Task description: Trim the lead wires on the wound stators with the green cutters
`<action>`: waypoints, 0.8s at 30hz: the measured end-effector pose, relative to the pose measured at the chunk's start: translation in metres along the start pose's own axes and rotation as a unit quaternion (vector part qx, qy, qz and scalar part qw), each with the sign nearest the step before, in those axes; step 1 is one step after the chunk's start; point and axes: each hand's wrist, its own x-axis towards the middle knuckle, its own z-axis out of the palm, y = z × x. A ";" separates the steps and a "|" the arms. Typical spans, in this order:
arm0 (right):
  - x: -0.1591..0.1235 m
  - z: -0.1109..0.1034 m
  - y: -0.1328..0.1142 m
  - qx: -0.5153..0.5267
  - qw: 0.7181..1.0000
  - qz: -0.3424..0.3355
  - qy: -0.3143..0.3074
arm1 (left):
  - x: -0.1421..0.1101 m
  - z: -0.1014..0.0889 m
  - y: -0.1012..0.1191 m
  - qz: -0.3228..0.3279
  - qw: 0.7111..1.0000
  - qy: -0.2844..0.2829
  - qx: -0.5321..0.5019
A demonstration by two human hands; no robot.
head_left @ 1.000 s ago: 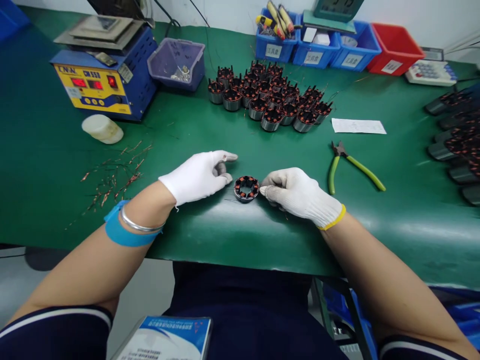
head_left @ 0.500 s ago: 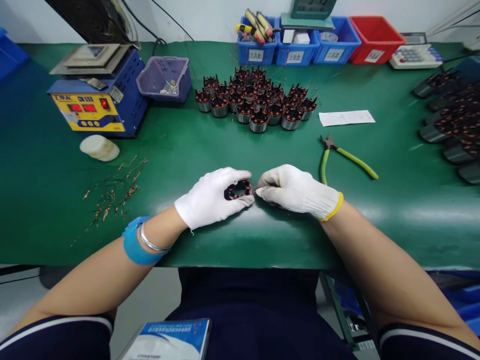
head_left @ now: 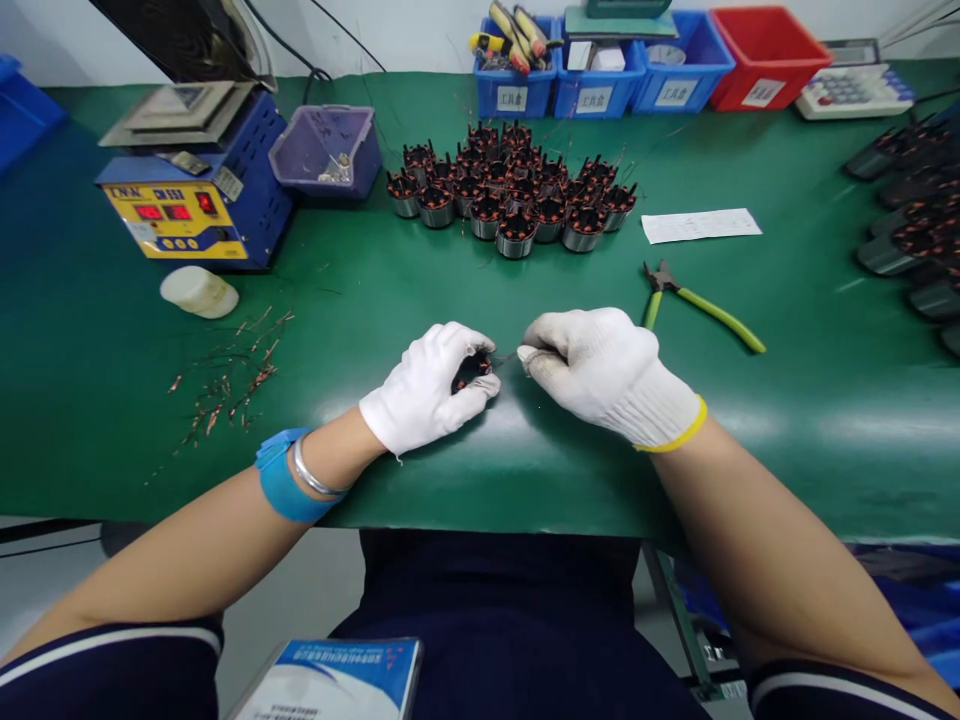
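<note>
My left hand (head_left: 431, 388), in a white glove, is wrapped round a motor stator (head_left: 472, 371), a black ring with copper windings. Its fingers hide most of the outer wall. Just to the right, my gloved right hand (head_left: 592, 362) is closed in a pinch. A thin wire (head_left: 506, 358) runs from the stator to those pinched fingertips. Green-handled cutters (head_left: 701, 305) lie open on the table beyond my right hand. Farther back stands a group of similar stators (head_left: 516, 232) with copper windings and wire ends sticking up.
Wire scraps (head_left: 225, 395) and a white round container (head_left: 199, 292) lie left. Behind are a blue-yellow soldering station (head_left: 191, 215), a purple bin (head_left: 326, 150), blue bins (head_left: 512, 98) and a red bin (head_left: 769, 60). A paper slip (head_left: 701, 226) and more stators (head_left: 892, 250) are right.
My right hand has moved slightly up and right, away from the stator, and more wire shows between them. My left hand has tilted the stator a little.
</note>
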 end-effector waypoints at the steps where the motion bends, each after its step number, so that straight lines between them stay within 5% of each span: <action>1: 0.002 0.003 -0.002 -0.016 1.000 -0.003 0.019 | 0.002 0.002 0.000 0.001 1.000 0.005 -0.003; 9: 0.016 0.020 0.005 -0.012 1.000 0.011 0.009 | 0.006 0.002 0.003 -0.036 0.999 0.002 -0.023; 18: 0.011 -0.002 0.016 0.075 0.991 0.041 -0.100 | 0.005 -0.004 0.005 -0.038 0.998 -0.029 -0.040; 24: 0.013 0.007 0.011 0.051 0.998 0.027 -0.040 | 0.008 0.000 0.005 -0.046 0.998 -0.009 -0.045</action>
